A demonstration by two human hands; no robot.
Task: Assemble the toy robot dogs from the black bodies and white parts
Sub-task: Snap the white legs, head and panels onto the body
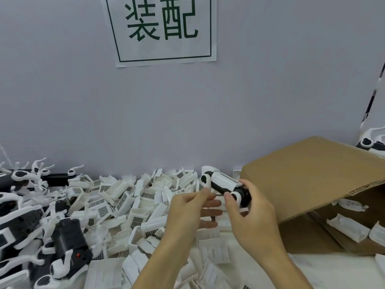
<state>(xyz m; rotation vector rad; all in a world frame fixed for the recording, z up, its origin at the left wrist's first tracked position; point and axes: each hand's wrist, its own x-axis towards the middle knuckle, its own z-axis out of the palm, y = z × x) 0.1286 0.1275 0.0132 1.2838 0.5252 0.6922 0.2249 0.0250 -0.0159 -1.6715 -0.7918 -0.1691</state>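
Observation:
My right hand (252, 209) grips a toy robot dog (226, 185) by its black rear end, holding it above the table; the dog has a black body, a white top cover and white hip joints. My left hand (191, 211) is just left of it, fingers loosely extended toward the dog, holding nothing that I can see. A big heap of white cover parts (129, 203) fills the table's middle. Black bodies with white legs (64, 243) lie at the left.
An open cardboard box (312, 176) stands at the right with white parts (350, 227) inside. More assembled dogs (370, 142) sit behind it at far right. A paper sign (162, 28) hangs on the grey wall.

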